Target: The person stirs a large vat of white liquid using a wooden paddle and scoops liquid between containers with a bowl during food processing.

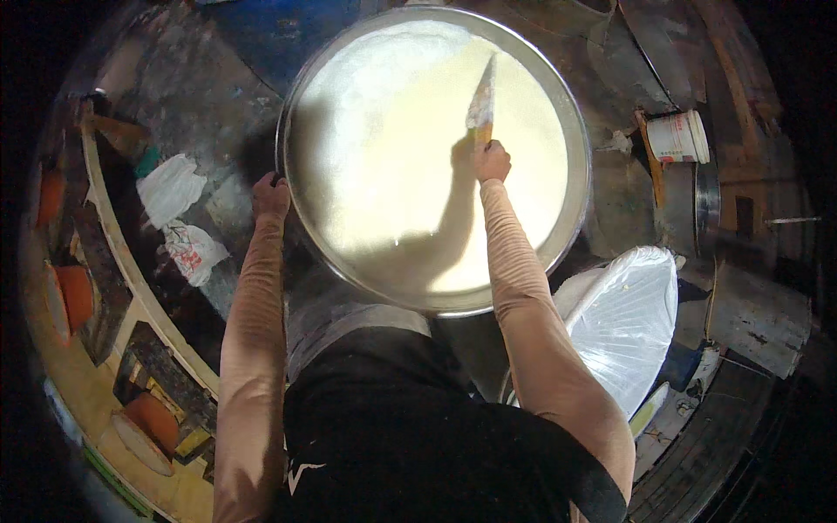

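A wide round metal basin [582,166] stands in front of me, holding a pale cream-coloured mass [384,183] that is whiter toward the far left. I cannot tell whether the mass is liquid or soft and set. My right hand [494,162] is closed round the brownish handle of a long tapered knife [483,98]. Its smeared blade points away from me over the right part of the cream mass; whether the tip touches is unclear. My left hand [271,195] has its fingers curled at the basin's left rim. The right arm's shadow falls across the cream surface.
To the right are a white bucket [678,137] and, nearer me, a large container lined with clear plastic [623,327]. Crumpled white bags [173,190] lie at left. A curved pale wooden edge [122,261] runs along the left, with orange-brown pots [74,296] beyond it.
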The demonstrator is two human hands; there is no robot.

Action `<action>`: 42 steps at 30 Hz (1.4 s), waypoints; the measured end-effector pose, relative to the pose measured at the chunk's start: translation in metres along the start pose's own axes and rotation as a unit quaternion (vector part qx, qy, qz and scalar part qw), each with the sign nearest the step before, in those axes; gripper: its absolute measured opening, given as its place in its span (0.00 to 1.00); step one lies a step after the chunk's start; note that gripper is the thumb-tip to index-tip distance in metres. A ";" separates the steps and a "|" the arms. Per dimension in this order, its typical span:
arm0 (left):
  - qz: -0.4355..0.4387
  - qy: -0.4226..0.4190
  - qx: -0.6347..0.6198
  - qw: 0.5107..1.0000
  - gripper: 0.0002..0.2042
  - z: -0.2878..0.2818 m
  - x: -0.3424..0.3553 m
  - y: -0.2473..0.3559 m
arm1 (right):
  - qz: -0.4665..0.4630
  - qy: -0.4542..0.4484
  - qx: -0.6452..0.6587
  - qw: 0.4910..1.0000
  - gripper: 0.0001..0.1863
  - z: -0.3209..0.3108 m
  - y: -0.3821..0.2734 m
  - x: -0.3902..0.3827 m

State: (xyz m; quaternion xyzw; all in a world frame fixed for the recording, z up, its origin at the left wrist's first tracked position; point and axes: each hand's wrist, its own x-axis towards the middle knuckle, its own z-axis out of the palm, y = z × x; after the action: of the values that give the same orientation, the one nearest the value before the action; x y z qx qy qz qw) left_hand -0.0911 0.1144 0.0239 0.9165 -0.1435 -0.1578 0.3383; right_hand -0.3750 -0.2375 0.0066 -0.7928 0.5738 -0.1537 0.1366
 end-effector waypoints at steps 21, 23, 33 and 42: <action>-0.021 -0.040 -0.013 0.999 0.15 0.017 0.023 -0.034 | -0.189 -0.202 0.035 0.960 0.15 -0.080 -0.028 -0.266; -0.048 -0.036 -0.072 0.996 0.14 0.021 0.027 -0.053 | -0.237 -0.184 0.013 0.954 0.14 -0.105 -0.039 -0.276; -0.008 -0.018 0.040 0.999 0.14 0.012 0.019 -0.032 | 0.084 -0.466 0.283 0.834 0.11 -0.211 0.034 -0.208; -0.039 -0.029 0.021 0.999 0.13 0.011 0.023 -0.035 | 0.084 -0.055 0.266 0.959 0.19 -0.119 0.022 -0.109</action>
State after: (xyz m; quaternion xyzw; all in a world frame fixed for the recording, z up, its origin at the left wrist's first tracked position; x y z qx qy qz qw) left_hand -0.0689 0.1257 -0.0116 0.9232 -0.1208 -0.1944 0.3087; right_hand -0.4739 -0.1448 0.0976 -0.6843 0.5682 -0.2445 0.3862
